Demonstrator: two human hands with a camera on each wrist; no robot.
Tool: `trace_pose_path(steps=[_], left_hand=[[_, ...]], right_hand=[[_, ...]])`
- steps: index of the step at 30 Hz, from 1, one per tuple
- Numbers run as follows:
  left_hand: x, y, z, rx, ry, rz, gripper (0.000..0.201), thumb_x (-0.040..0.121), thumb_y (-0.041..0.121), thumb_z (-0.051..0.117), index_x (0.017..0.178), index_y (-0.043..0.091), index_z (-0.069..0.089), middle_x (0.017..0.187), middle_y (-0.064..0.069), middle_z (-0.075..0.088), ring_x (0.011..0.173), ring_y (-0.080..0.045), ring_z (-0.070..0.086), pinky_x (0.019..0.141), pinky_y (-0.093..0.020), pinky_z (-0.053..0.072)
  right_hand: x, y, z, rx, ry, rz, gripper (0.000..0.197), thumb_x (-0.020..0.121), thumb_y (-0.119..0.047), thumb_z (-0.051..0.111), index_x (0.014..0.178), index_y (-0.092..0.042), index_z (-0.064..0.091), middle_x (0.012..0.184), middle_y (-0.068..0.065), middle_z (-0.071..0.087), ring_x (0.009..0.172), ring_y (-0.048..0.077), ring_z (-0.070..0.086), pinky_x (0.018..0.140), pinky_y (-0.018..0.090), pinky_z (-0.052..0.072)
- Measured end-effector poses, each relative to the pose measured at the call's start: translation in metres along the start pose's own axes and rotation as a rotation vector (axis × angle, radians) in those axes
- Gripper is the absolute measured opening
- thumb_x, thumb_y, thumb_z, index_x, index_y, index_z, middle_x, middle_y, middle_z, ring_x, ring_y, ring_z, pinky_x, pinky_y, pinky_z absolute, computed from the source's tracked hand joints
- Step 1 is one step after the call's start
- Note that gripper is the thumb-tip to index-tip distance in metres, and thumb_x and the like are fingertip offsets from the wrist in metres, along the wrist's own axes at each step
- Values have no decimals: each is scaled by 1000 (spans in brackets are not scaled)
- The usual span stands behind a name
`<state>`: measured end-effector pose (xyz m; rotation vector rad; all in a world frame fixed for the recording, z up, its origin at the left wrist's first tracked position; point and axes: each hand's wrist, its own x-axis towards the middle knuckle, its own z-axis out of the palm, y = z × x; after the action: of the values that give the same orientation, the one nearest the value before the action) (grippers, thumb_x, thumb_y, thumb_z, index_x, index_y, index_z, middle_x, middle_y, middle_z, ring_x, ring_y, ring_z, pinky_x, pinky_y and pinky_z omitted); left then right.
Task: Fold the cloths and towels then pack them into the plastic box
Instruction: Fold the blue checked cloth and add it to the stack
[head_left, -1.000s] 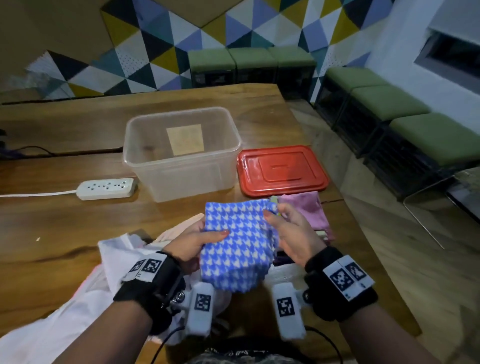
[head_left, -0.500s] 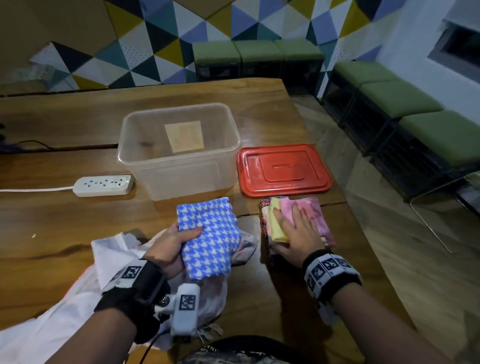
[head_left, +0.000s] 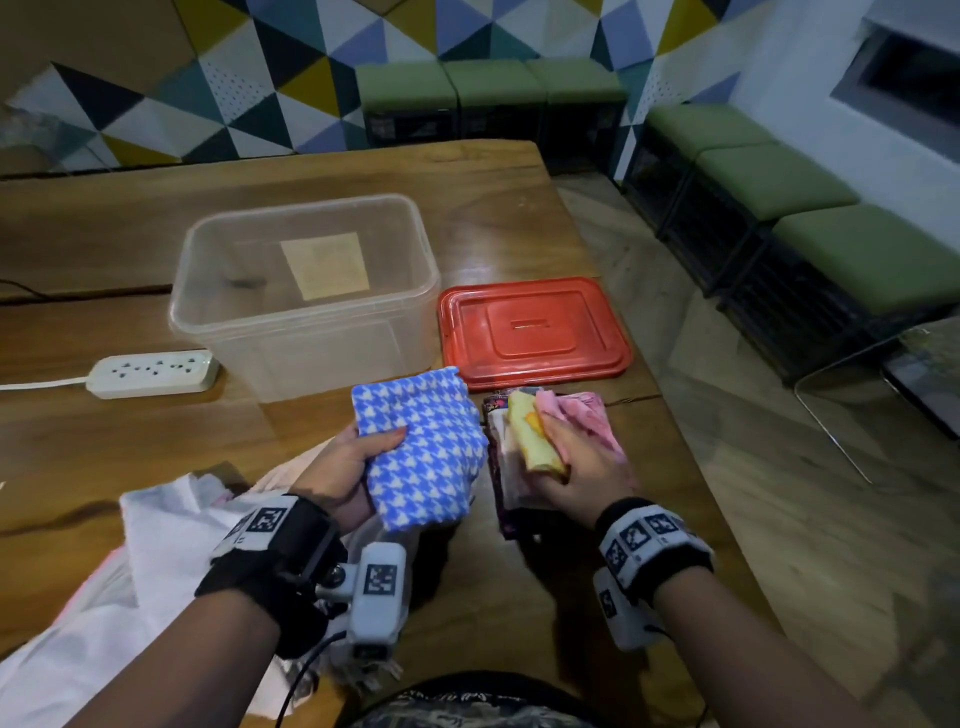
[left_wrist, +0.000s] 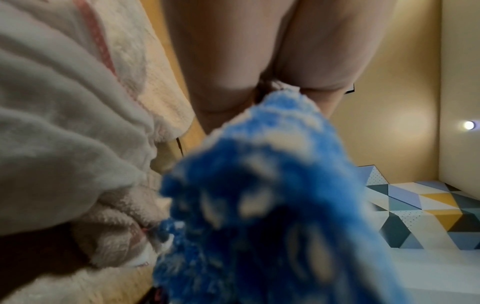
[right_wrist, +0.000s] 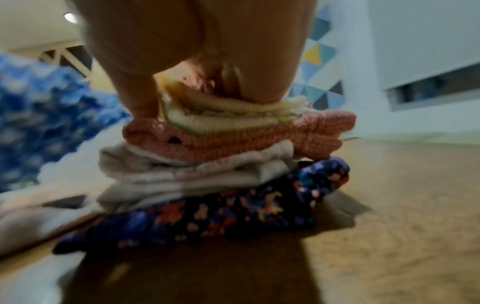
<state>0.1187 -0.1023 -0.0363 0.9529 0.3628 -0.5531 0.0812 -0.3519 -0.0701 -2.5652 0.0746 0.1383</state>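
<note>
Four cloths are stacked (right_wrist: 223, 156) under my right hand (head_left: 576, 467), which grips them; my left hand (head_left: 343, 467) holds the blue cloth (head_left: 423, 447); the box (head_left: 306, 296) holds none.

1. The wooden table (head_left: 467, 208) in front of me carries everything.
2. On it stands the clear plastic box (head_left: 306, 332), open.
3. Its red lid (head_left: 532, 332) lies flat just to the right.
4. A white power strip (head_left: 153, 373) lies left of the box.
5. Near me sits a stack of folded cloths (right_wrist: 221, 164), with a heap of white towels (head_left: 156, 561) on my left.
</note>
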Motion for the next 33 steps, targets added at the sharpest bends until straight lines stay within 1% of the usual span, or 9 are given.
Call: trace_pose_path(steps=[4,7,10,14,20,24,27,31,33], left_hand=[[2,-6,1,-5,11,-16,71,67,0,64,134,2,42,121,-23,59,87,-30,70,64,-41,58],[1,-9,3,-8,20,-20,70,66,1,64,133,1,43,118,-22,61,86,-29,71,63,-40,58],[3,-11,6,-5,24,-6,69,67,-2,65,133,1,43,116,-21,61,83,-27,71,62,-39,58],[4,-13,16,-16,18,4,59,73,-1,61,130,0,45,110,-19,63,78,-26,72,59,-37,58],[16,-19,46,11,-42,-36,62,70,2,62,129,1,45,109,-20,64,79,-27,72,60,-38,58],[34,-33,85,11,-139,-57,47,68,0,60,115,5,53,100,-19,68,81,-30,70,68,-48,58],[58,-56,99,25,-132,-65,41,74,-7,59,114,2,55,105,-21,65,82,-30,70,74,-48,56],[80,-85,97,214,20,-152,31,87,-7,48,117,2,50,94,-18,64,75,-31,67,70,-45,55],[87,-94,90,280,49,-150,28,89,-6,49,116,2,49,93,-18,64,75,-31,66,69,-46,55]], right_hand=[[3,10,10,-131,-141,-78,95,75,-48,67,148,-17,15,154,6,24,143,21,18,117,35,10],[5,13,4,-158,-184,-104,85,83,-34,63,149,-21,10,156,5,19,143,20,18,117,34,11],[9,19,-3,-67,-148,-77,65,88,-23,56,144,-35,25,149,1,37,135,22,36,109,33,26],[12,29,-9,140,-123,-48,52,85,-47,48,136,-37,43,131,-3,57,121,18,50,96,27,38],[12,36,-21,657,120,76,31,93,-8,50,119,-23,57,110,4,62,104,18,58,88,27,43],[8,41,-45,868,231,55,29,94,-6,48,118,-19,57,110,-13,65,98,-9,59,95,15,44],[8,47,-63,1021,342,106,29,93,-1,48,118,-12,58,107,-10,66,100,0,62,88,11,47],[6,41,-77,834,438,18,33,93,-6,49,121,-23,54,104,-5,63,88,-11,58,92,23,49],[2,26,-81,639,470,-101,43,89,-21,49,130,-34,46,114,-1,61,96,-1,58,88,20,47]])
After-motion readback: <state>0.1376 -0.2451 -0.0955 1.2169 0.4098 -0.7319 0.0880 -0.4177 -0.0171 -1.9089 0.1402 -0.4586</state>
